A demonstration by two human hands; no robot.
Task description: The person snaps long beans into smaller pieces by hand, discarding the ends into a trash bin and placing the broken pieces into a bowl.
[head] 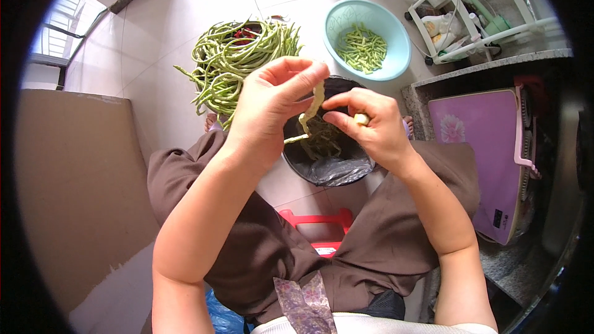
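Observation:
My left hand (274, 102) pinches a pale, bumpy yardlong bean (317, 98) between thumb and fingertips. The bean hangs down in a bend above a black bin (341, 176) between my legs. Just right of it, my right hand (378, 123) has a short bean piece (361, 119) tucked in its curled fingers; its thumb and forefinger tips are close to the hanging bean. Dark, stringy scraps (325, 141) lie inside the lined bin. Beyond my left hand is a heap of long green beans (222, 65). Cut bean pieces (364, 48) sit in a light blue basin (400, 51).
Red chilies (244, 35) show within the bean heap. At right stand a white rack (496, 32) with bottles and a stone-edged shelf holding a purple flowered panel (473, 148). A brown board (79, 176) stands left. A red plastic stool (320, 219) shows beneath me.

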